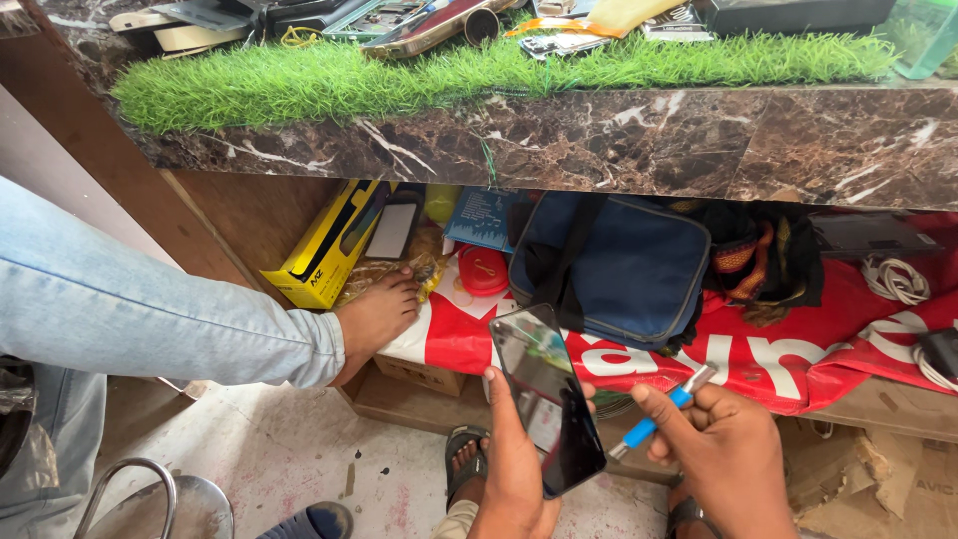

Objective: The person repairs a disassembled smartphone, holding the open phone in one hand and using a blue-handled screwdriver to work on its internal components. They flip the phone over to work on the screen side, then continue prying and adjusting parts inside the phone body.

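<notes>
Black glossy phone (547, 399) sits tilted in the left hand (511, 469), fingers wrapped round its lower edge, low in front of the red cloth (798, 364). Right hand (723, 454) pinches a blue-handled tool (659, 414), tip just beside the phone. 1 blue bag (619, 265) sits behind.

Bright daylight, sharp; glare on phone screen (547, 399), shelf shadowed.

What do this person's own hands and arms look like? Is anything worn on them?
Both hands are bare: no gloves, and no rings that I can see. The left hand shows no sleeve. Below the right hand, a dark band, perhaps a watch strap, circles the wrist.
</notes>
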